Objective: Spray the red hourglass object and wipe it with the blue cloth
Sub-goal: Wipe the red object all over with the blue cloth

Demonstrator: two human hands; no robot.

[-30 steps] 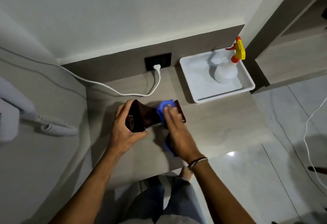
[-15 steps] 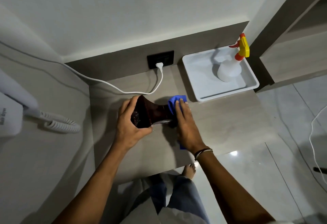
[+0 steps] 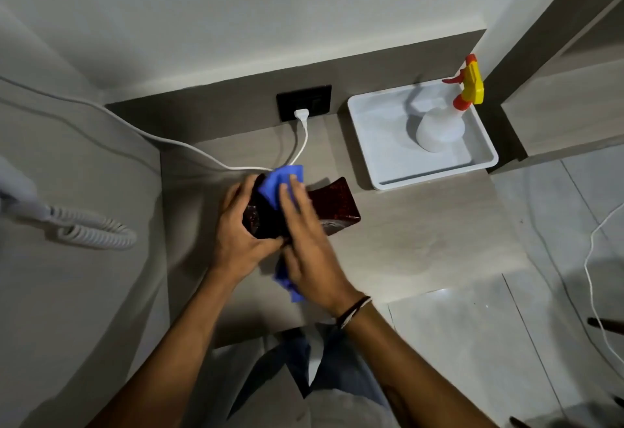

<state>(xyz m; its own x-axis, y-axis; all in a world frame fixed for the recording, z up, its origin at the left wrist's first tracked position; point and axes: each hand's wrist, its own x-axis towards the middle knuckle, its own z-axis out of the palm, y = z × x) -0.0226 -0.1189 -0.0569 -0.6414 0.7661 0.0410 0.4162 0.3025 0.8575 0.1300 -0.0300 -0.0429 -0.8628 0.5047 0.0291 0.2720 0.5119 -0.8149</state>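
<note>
grey bench (image 3: 422, 235), corner nook. red hourglass object (image 3: 332, 206) lies sideways; left hand (image 3: 241, 235) clamps one end. right hand (image 3: 309, 252), fingers flat, has slid the blue cloth (image 3: 278, 181) from far end toward the waist: wiping under way.

Spray bottle (image 3: 439, 130) in tray (image 3: 381, 143), right of hourglass (image 3: 334, 204); cloth (image 3: 280, 184) on hourglass.

A white tray (image 3: 381, 143) is set at the worktop's (image 3: 422, 231) back right corner. A white plug (image 3: 301, 113) is seated in a black socket (image 3: 303, 102) on the back wall, its cable (image 3: 189, 148) trailing leftward. A coiled cord (image 3: 98, 233) is seen on the left wall.
</note>
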